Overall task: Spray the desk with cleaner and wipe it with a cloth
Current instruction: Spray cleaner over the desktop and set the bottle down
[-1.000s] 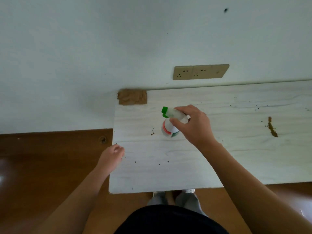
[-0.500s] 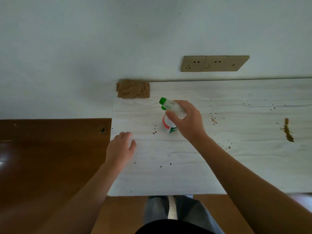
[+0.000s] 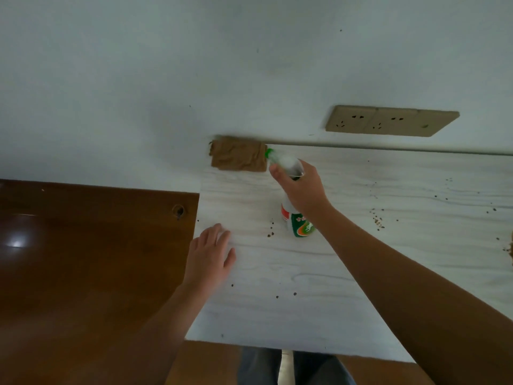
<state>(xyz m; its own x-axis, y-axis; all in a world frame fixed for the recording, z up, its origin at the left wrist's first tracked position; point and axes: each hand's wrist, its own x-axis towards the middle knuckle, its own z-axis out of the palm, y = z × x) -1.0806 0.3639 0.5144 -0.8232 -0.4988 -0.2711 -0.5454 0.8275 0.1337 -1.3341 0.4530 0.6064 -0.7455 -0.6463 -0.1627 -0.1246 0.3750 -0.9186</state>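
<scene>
head view: the white wood-grain surface [image 3: 361,259] runs from the middle of the frame out to the right, with its far edge against a pale wall [image 3: 194,65].

the right hand [image 3: 301,190] reaches in from the lower right and grasps the spray bottle [image 3: 301,226] around its neck, fingers curled over the trigger head. the bottle is white with a red and green label, and its green nozzle [image 3: 268,154] points toward the far left corner of the surface. whether the bottle's base touches the surface i cannot tell.

a crumpled brown cloth [image 3: 238,158] lies at that far left corner against the wall, just beside the nozzle tip and not held by either of the hands.

the left hand [image 3: 209,259] is released, palm down, with its fingers straight and close together. it lies over the left edge of the surface, nearer than the bottle and apart from it.

small dark crumbs [image 3: 377,220] are scattered over the surface: a few just left of the bottle's base, a few near the front, and a denser patch to the right. a brown smear [image 3: 510,250] shows at the right border of the frame.

a tan socket strip [image 3: 388,122] sits on the wall above the far edge of the surface. to the left of the surface is a dark brown wooden area [image 3: 83,259] with a small round hole [image 3: 178,211] near the edge of the surface. the person's grey trousers [image 3: 258,368] show below the front edge.
</scene>
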